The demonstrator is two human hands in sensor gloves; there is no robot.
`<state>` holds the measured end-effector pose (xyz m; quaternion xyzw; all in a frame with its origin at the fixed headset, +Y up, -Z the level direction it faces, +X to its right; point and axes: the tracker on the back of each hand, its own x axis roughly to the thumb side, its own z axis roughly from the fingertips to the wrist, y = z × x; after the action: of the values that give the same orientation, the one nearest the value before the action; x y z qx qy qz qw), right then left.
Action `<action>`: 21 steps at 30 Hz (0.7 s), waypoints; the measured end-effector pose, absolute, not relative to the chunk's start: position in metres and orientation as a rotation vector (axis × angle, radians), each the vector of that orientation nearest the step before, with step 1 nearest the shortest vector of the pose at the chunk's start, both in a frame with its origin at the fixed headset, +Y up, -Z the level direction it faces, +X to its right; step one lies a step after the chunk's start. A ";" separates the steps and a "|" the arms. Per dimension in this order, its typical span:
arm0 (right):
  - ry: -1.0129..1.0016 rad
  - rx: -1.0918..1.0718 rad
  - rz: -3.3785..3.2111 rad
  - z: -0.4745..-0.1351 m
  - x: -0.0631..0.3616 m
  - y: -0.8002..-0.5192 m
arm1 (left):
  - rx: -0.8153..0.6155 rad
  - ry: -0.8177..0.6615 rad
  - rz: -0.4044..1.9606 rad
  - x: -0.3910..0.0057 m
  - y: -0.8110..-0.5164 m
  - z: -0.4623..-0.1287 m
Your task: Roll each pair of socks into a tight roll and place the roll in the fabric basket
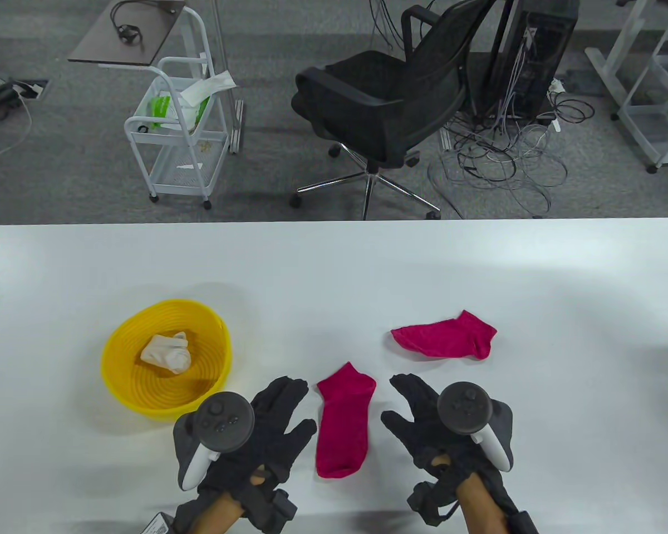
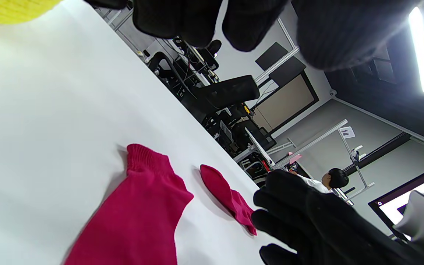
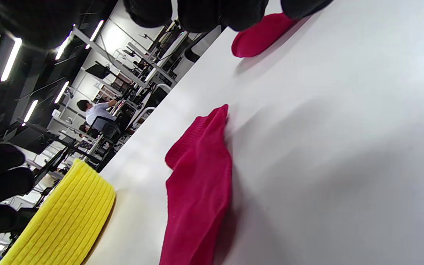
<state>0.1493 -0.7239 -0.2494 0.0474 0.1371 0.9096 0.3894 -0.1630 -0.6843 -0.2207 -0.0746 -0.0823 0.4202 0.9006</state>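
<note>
Where the table view looks down on the bench (image 1: 334, 267), a yellow basket (image 1: 123, 385) holds one white sock roll (image 1: 167, 352); two magenta socks lie outside it, the near sock (image 1: 343, 427) between the left hand (image 1: 261, 434) and right hand (image 1: 440, 428), both spread and holding nothing, the far sock (image 1: 445, 336) beyond. Left wrist view: basket rim (image 2: 13, 9), both socks flat. Right wrist view: basket wall (image 3: 64, 217), contents hidden.

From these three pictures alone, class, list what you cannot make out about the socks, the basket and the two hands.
- White sock roll in the yellow basket: table view, too small to tell whether it holds one sock or two.
- Near pink sock: left wrist view, toe cut off by the bottom edge.
- Far pink sock: right wrist view, partly hidden behind the right hand's fingers.
- Left hand: table view, tracker covers its back.
</note>
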 end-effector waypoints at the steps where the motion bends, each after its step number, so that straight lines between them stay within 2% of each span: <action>1: 0.344 0.134 2.314 -0.248 0.148 -0.723 | -0.172 -0.165 0.875 -0.164 -0.688 -0.221; 8: 0.280 0.167 2.321 -0.244 0.148 -0.714 | -0.290 -0.190 0.812 -0.153 -0.712 -0.226; 12: 0.148 0.071 2.360 -0.248 0.162 -0.695 | -0.327 -0.223 0.790 -0.146 -0.716 -0.224; 14: 0.094 -0.085 2.398 -0.260 0.178 -0.681 | -0.323 -0.240 0.789 -0.144 -0.715 -0.223; 17: 0.161 -0.148 2.454 -0.281 0.197 -0.666 | -0.282 -0.256 0.800 -0.142 -0.712 -0.223; 21: 0.180 -0.293 2.483 -0.309 0.218 -0.661 | -0.288 -0.264 0.807 -0.142 -0.711 -0.221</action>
<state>0.2182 -0.6611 -0.3093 -0.1112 0.0682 0.9411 0.3121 -0.1418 -0.7112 -0.2212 -0.1392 -0.1274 0.3900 0.9013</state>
